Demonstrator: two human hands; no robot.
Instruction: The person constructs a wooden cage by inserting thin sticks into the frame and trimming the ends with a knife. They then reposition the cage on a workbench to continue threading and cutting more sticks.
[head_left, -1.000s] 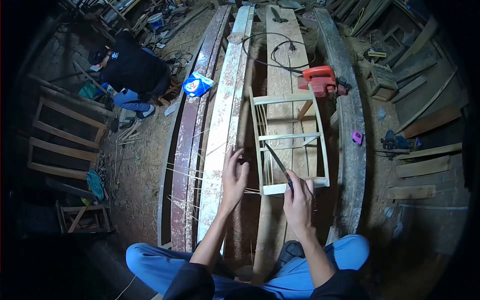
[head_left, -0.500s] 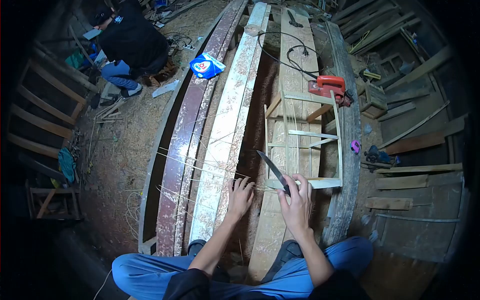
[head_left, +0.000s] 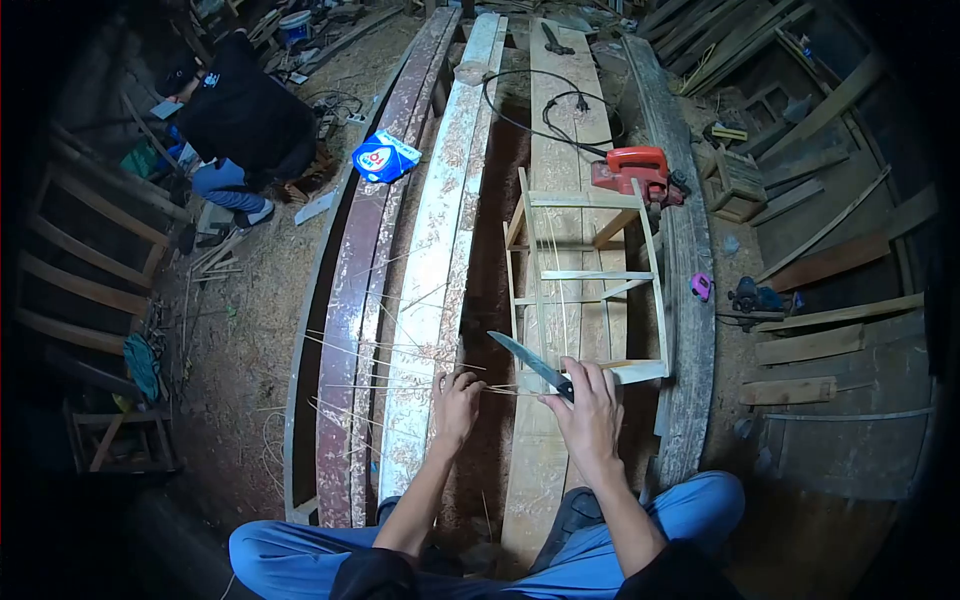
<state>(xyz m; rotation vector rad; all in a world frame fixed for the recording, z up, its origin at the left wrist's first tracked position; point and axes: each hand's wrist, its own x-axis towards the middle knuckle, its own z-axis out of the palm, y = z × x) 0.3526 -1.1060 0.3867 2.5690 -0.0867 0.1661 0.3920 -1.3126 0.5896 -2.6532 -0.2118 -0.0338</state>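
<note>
My right hand (head_left: 588,408) grips a knife (head_left: 528,361) by its handle, the blade pointing up and left. My left hand (head_left: 457,402) is closed on thin bamboo strips (head_left: 380,385) that fan out to the left over the planks. Both hands are just in front of a small pale wooden frame (head_left: 585,275) lying on a light plank (head_left: 560,150). My blue-trousered knees (head_left: 300,550) show at the bottom.
Long planks (head_left: 440,220) run away from me. A red power tool (head_left: 632,165) with a black cable (head_left: 540,105) sits beyond the frame. Another person (head_left: 240,125) crouches at far left near a blue-white bag (head_left: 382,158). Wooden frames (head_left: 80,270) lie left, scrap boards (head_left: 820,340) right.
My left hand dropped from open beside the frame and closed on the thin strips. The knife tipped from upright to slanting left. The view shifted slightly.
</note>
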